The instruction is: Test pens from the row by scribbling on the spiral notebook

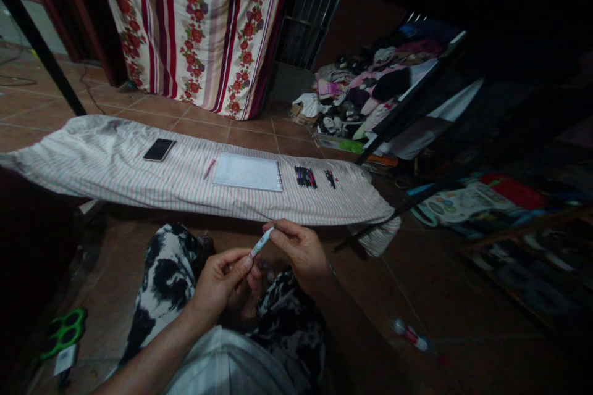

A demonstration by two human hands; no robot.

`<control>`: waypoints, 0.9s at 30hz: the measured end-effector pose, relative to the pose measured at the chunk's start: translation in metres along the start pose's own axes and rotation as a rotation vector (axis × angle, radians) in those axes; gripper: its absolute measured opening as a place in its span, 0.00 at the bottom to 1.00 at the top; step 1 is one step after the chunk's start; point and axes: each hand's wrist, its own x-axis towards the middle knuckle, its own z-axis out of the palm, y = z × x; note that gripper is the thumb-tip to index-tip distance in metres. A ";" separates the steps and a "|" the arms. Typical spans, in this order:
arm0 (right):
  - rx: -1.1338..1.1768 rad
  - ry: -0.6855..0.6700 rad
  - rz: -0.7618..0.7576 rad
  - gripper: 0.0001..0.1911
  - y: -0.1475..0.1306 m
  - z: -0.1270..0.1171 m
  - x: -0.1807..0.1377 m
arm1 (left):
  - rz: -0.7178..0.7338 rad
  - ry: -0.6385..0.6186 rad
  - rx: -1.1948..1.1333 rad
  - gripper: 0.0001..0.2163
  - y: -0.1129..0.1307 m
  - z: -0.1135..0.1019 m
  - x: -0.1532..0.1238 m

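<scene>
Both my hands hold one white pen [260, 242] above my lap. My left hand [221, 281] pinches its lower end between thumb and fingers. My right hand [299, 248] pinches the upper end by the tip. I sit on the tiled floor in black-and-white patterned trousers. In front of me a long striped board [115, 170] carries a spiral notebook [248, 172], a pink pen [209, 168], a row of dark pens [306, 176], a smaller bunch of pens [330, 178] and a phone [159, 149].
Green scissors [65, 331] lie on the floor at the lower left. A small glue tube or marker [410, 334] lies on the tiles to my right. A pile of clothes [365, 89] sits at the back right, a floral curtain [199, 24] behind the board.
</scene>
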 end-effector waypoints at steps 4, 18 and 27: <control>-0.039 0.033 -0.020 0.07 -0.001 0.002 0.000 | 0.056 0.072 0.071 0.13 -0.004 0.000 0.001; 0.071 0.183 -0.009 0.09 0.007 0.010 0.006 | 0.137 0.227 0.195 0.14 -0.009 0.003 0.007; 0.089 0.099 0.027 0.11 0.007 0.007 0.007 | 0.018 0.096 -0.012 0.15 -0.005 0.004 0.006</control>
